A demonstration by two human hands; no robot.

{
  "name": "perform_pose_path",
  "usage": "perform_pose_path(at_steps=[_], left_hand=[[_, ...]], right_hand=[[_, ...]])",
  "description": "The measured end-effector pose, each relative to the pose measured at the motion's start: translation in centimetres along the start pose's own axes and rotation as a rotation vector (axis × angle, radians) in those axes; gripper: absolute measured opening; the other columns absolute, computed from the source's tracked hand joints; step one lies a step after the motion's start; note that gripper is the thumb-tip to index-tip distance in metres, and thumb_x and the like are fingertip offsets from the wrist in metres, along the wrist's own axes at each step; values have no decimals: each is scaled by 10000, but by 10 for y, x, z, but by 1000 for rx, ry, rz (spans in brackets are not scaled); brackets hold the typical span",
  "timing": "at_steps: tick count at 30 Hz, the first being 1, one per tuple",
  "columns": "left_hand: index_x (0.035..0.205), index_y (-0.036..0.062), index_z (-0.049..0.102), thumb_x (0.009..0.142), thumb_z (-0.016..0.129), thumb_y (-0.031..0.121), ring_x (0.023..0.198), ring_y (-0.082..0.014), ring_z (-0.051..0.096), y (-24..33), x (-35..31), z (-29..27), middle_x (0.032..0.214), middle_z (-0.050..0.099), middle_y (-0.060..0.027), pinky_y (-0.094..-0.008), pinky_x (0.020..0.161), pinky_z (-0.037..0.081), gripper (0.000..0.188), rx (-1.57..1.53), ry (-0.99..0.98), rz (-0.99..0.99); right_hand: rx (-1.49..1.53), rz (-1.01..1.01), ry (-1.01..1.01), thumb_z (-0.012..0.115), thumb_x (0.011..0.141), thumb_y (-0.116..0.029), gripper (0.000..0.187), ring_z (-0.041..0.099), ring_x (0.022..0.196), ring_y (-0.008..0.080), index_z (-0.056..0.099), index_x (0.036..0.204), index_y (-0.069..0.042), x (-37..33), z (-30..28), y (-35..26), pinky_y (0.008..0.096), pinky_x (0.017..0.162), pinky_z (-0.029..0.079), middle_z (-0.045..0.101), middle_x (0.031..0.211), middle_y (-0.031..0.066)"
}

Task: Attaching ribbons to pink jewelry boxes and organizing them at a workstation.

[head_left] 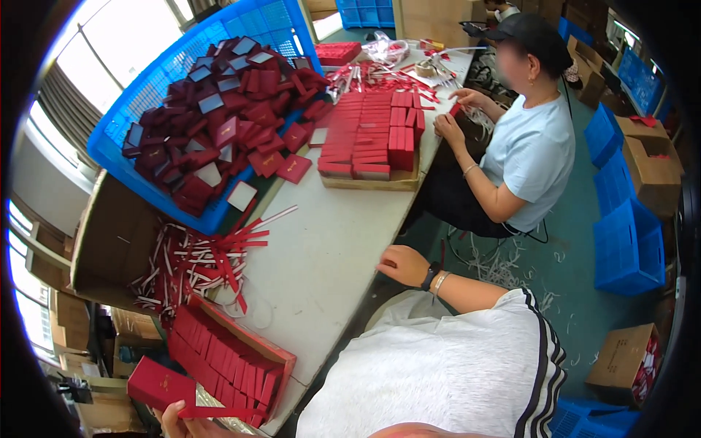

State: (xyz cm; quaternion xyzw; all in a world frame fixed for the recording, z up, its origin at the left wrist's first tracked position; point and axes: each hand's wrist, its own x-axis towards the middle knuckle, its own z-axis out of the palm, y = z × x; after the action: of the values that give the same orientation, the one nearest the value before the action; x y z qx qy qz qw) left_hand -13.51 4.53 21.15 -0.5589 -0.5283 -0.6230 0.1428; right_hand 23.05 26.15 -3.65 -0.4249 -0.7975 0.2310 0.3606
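My left hand [172,420], at the lower left, is closed on a small red box [162,384] with gold lettering on its face. A red ribbon strip [223,412] runs rightward from the fingers of that hand. Below and beside the box stands an open red carton [281,356] packed with rows of red boxes [230,365]. My right hand [401,266], with a dark watch on the wrist, rests at the table's near edge. Its fingers are slightly bent and nothing shows in them. Part of my left hand is cut off by the lower edge.
Red and white ribbons [193,266] lie heaped left of the table [314,233]. A blue crate [109,150] overflows with dark red boxes. Farther along, a tray [371,185] holds stacked red boxes. A co-worker [537,146] sits beyond my right arm. Blue crates [628,248] line the floor.
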Motion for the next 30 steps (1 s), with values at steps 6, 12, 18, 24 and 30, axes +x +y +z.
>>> perform_pose_path(at_steps=[6,12,18,24,30], left_hand=[[891,19,569,902,580,166,971,-190,530,-7,3,11,1008,481,-73,-287,838,452,148,-71,-157,-102],[881,37,582,893,598,172,940,-194,553,-9,5,34,1041,496,-85,-292,821,476,137,-102,-194,-75],[780,-19,653,863,649,252,742,-241,551,8,32,70,945,577,-144,-332,669,449,283,-139,-128,108],[811,-24,683,840,616,216,832,-294,590,12,26,71,1002,585,-205,-357,724,475,251,-125,-255,185],[795,32,672,603,598,12,776,-253,553,15,-2,96,885,563,-134,-321,692,437,207,-49,-462,96]], right_hand=[[41,-226,-5,603,844,-292,223,568,810,259,592,805,-72,49,72,-7,380,722,442,593,817,83],[-227,-247,-81,556,862,-277,198,547,781,270,605,811,-92,42,81,-1,380,715,438,568,785,75],[-226,-325,-23,602,807,-185,81,509,723,238,569,803,-111,45,82,-1,355,659,421,522,742,46],[-192,-326,-29,609,796,-173,80,512,721,237,568,780,-107,44,75,-4,358,651,425,522,727,47],[466,44,-203,604,864,-192,178,563,688,181,614,841,-16,59,83,-13,315,655,454,612,744,49]])
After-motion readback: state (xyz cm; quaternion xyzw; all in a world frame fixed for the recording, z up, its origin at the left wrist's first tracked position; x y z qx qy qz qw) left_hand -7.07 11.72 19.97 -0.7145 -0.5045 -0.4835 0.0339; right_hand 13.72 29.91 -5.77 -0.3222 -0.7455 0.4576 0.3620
